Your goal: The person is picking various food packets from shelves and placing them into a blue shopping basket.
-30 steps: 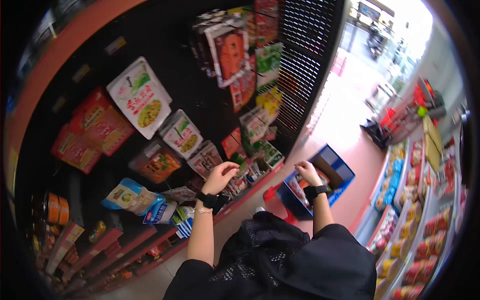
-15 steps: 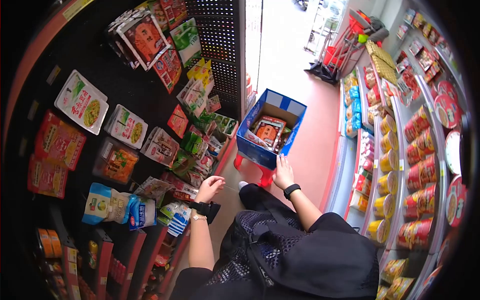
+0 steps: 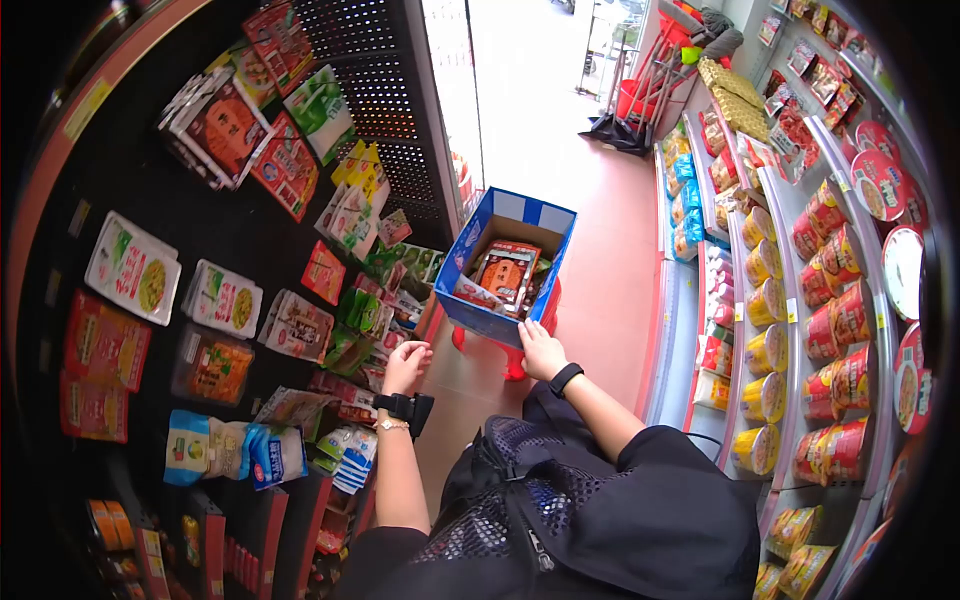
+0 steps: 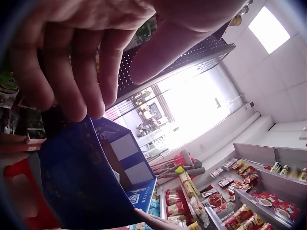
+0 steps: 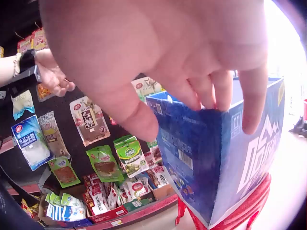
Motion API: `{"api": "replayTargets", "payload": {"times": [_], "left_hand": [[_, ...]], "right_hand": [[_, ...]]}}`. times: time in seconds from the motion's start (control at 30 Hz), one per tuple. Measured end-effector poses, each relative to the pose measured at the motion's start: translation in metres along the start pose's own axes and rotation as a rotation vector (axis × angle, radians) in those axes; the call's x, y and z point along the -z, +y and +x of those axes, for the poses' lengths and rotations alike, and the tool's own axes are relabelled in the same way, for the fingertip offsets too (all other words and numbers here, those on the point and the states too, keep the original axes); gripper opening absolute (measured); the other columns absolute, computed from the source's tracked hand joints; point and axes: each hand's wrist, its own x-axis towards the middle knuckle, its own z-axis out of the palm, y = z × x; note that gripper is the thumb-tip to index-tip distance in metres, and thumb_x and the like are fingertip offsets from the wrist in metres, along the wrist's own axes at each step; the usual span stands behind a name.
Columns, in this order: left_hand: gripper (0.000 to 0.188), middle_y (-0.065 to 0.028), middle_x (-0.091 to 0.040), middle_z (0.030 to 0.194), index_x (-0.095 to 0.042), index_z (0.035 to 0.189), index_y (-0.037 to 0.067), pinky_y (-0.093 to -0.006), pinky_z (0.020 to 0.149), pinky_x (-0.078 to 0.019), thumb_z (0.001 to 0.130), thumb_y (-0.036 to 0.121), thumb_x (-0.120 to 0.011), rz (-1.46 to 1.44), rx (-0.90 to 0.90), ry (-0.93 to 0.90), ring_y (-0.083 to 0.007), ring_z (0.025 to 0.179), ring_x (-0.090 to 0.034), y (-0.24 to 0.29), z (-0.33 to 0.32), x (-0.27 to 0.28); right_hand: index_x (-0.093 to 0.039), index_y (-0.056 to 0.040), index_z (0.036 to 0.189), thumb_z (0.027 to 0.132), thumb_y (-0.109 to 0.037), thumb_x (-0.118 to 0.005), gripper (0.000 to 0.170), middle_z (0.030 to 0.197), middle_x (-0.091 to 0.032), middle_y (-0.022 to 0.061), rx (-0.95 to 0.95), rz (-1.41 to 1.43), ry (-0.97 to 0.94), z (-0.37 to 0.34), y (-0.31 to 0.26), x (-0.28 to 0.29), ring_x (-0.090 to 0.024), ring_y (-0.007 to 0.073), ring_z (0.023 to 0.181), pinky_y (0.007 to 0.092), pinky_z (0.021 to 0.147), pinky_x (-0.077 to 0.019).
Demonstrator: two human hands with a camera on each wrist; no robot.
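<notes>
A blue cardboard box [image 3: 497,316] stands on a red stool [image 3: 513,362]; its top is open. Inside lie several food packets, a red and brown one [image 3: 503,273] uppermost. At the box's near corner is my right hand [image 3: 542,352]; the right wrist view shows its thumb against one outer wall and fingers hooked over the rim. My left hand [image 3: 406,367] hovers left of the box, near the hanging packets, its fingers loosely bent around nothing. Close up, the left wrist view has the left fingers [image 4: 81,91] overlapping the box's edge.
Hanging packets cover a black rack [image 3: 400,120] on the left. Cup noodles line shelves [image 3: 765,343] at right. Brooms and a red bucket [image 3: 633,100] stand by the bright doorway. Below the rack, small packets [image 5: 103,196] fill cartons.
The view has swung right and settled. My right hand, earlier above the box, came down on its near corner. My left hand has drawn back slightly from the rack.
</notes>
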Motion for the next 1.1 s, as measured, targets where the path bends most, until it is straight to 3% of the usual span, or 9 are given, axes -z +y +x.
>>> {"api": "replayTargets", "payload": {"times": [0.17,0.23,0.37,0.43,0.77,0.9,0.97,1.03,1.1], "left_hand": [[0.012,-0.0006,-0.056,0.077,-0.053,0.086,0.008,-0.0183,0.052,-0.0371,0.077,0.015,-0.048,0.092,-0.108,-0.082,-0.0067,0.065,-0.051,0.007,0.053,-0.069],[0.012,-0.001,-0.056,0.077,-0.053,0.085,0.007,-0.0188,0.051,-0.0369,0.078,0.014,-0.048,0.065,-0.122,-0.073,-0.007,0.064,-0.051,0.011,0.08,-0.099],[0.013,-0.002,-0.056,0.078,-0.052,0.088,0.006,-0.0198,0.056,-0.0429,0.08,0.013,-0.045,-0.123,-0.033,-0.121,-0.007,0.065,-0.052,0.039,0.122,-0.148],[0.013,-0.0023,-0.056,0.079,-0.051,0.088,0.006,-0.0202,0.056,-0.0434,0.08,0.013,-0.045,-0.245,0.034,-0.08,-0.0084,0.066,-0.053,0.047,0.136,-0.163],[0.017,-0.0023,-0.053,0.087,-0.049,0.093,0.007,-0.0322,0.063,-0.0454,0.077,0.012,-0.048,-0.558,0.265,0.189,-0.011,0.073,-0.05,0.033,0.168,-0.158],[0.026,-0.0069,-0.047,0.098,-0.047,0.101,0.007,-0.0389,0.071,-0.0423,0.076,0.014,-0.049,-0.563,0.394,0.169,-0.0191,0.087,-0.046,0.007,0.189,-0.154],[0.032,-0.0082,-0.041,0.105,-0.043,0.105,0.008,-0.0406,0.073,-0.0413,0.075,0.016,-0.051,-0.615,0.511,0.194,-0.0233,0.095,-0.041,-0.005,0.199,-0.155],[0.029,-0.0043,-0.042,0.1,-0.043,0.103,0.011,-0.0394,0.068,-0.0408,0.075,0.016,-0.05,-0.621,0.577,0.225,-0.0215,0.085,-0.044,-0.013,0.202,-0.155],[0.03,-0.0045,-0.042,0.101,-0.041,0.104,0.011,-0.0408,0.07,-0.0399,0.075,0.016,-0.049,-0.589,0.585,0.245,-0.0223,0.089,-0.044,-0.019,0.205,-0.153]], "right_hand": [[-0.055,-0.0009,0.085,0.067,-0.015,-0.045,0.025,0.098,-0.051,0.016,0.2,0.15,-0.282,0.026,0.035,0.026,-0.051,0.0255,0.087,0.0341,0.073,-0.0422],[-0.055,-0.0034,0.087,0.068,-0.014,-0.043,0.025,0.092,-0.054,0.0166,0.153,0.294,-0.472,0.041,0.046,0.045,-0.053,0.0258,0.084,0.0346,0.072,-0.0426],[-0.054,-0.001,0.09,0.071,-0.007,-0.039,0.025,0.086,-0.057,0.0132,0.322,0.846,-0.484,0.074,0.092,0.047,-0.056,0.0216,0.077,0.0304,0.071,-0.0437],[-0.053,0.0021,0.089,0.072,-0.001,-0.036,0.024,0.083,-0.057,0.0112,0.118,1.277,-0.558,0.093,0.112,0.06,-0.056,0.0181,0.077,0.0283,0.069,-0.0444],[-0.05,-0.0029,0.084,0.077,-0.006,-0.035,0.017,0.077,-0.057,0.0072,-0.397,1.509,-0.325,0.22,0.175,0.073,-0.056,0.0106,0.066,0.0186,0.055,-0.0429],[-0.047,-0.0041,0.09,0.079,-0.014,-0.04,0.017,0.082,-0.054,0.0054,-0.681,1.558,-0.472,0.254,0.168,0.054,-0.054,0.0098,0.062,0.0204,0.053,-0.0452],[-0.044,-0.0022,0.095,0.071,-0.02,-0.047,0.029,0.096,-0.047,0.0099,-0.988,1.698,-0.483,0.268,0.172,0.02,-0.048,0.0201,0.084,0.0348,0.074,-0.0409],[-0.045,-0.0067,0.089,0.07,-0.02,-0.049,0.024,0.089,-0.05,0.007,-1.13,1.663,-0.484,0.274,0.165,0.006,-0.049,0.0189,0.081,0.034,0.07,-0.0425],[-0.044,-0.0077,0.076,0.07,-0.02,-0.049,0.014,0.073,-0.044,0.0039,-1.009,1.606,-0.491,0.275,0.162,-0.007,-0.046,0.0162,0.069,0.0335,0.065,-0.0438]]}}
